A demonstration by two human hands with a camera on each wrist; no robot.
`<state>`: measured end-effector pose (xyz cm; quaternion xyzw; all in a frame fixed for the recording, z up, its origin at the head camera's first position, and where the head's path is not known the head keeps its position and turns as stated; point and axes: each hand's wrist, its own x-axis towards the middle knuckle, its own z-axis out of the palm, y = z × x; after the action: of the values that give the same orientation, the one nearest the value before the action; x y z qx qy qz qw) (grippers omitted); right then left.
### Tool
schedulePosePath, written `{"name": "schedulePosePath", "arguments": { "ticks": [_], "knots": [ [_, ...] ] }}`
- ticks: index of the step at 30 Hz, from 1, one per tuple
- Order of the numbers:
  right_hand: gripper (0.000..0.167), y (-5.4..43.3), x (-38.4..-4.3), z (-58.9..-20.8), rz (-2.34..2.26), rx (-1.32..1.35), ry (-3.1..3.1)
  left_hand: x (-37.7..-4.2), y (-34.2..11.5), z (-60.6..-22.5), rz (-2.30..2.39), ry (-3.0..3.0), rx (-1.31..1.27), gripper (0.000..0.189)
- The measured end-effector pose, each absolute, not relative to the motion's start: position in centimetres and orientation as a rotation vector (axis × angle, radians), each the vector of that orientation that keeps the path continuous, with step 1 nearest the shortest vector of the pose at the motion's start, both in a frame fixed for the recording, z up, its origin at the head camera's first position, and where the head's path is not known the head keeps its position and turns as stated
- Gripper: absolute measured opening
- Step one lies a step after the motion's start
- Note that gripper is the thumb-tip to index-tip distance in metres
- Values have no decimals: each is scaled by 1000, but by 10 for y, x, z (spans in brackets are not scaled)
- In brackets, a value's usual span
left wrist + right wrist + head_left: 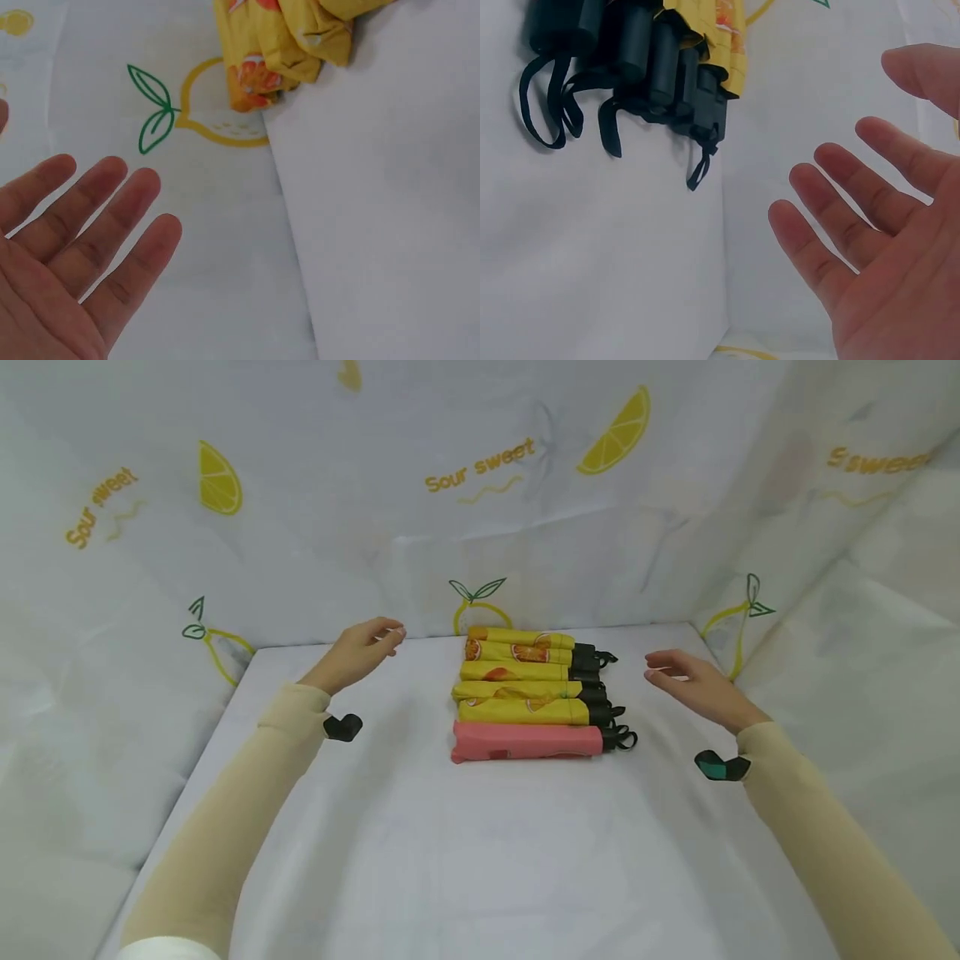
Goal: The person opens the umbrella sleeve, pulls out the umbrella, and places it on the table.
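Hovering over a white-draped desk (480,860), a person's left hand (356,653) and right hand (693,687) flank a row of folded umbrellas (525,693) at frame centre, fingers (112,217) spread and relaxed, holding nothing. Nearest lies the pink umbrella (525,742), yellow ones stacked behind toward the lemon-print backdrop (480,468). All lie lengthwise left-to-right, black handles (660,60) pointing right, apparently aligned for easy picking.
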<state>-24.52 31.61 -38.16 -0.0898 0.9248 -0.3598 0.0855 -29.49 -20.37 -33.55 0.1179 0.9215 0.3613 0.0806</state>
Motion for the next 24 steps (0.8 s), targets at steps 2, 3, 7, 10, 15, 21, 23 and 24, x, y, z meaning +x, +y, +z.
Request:
{"name": "schedulePosePath", "arguments": {
  "ticks": [2, 3, 7, 10, 15, 21, 23, 24],
  "knots": [
    [62, 315, -240, -381, -1063, -293, 2761, -292, -201, -337, 1052, 2732, 392, 53],
    [62, 314, -239, -382, -1059, -307, 2761, -290, -199, -338, 1039, 2731, 413, 52],
    [60, 306, -234, -387, -1061, -351, 2757, -279, -195, -345, 1030, 2761, 487, 53],
    [58, 299, -232, -393, -1058, -382, 2765, -270, -192, -352, 1070, 2780, 519, 55],
    [57, 291, -228, -404, -1045, -413, 2771, -260, -185, -370, 1063, 2761, 566, 55],
    [57, 284, -227, -419, -1029, -394, 2730, -257, -177, -404, 1034, 2648, 562, 54],
    [56, 281, -228, -425, -1031, -384, 2713, -257, -174, -415, 1041, 2608, 533, 55],
    [56, 280, -228, -428, -1033, -379, 2703, -257, -174, -421, 1048, 2592, 525, 56]
  ]
}}
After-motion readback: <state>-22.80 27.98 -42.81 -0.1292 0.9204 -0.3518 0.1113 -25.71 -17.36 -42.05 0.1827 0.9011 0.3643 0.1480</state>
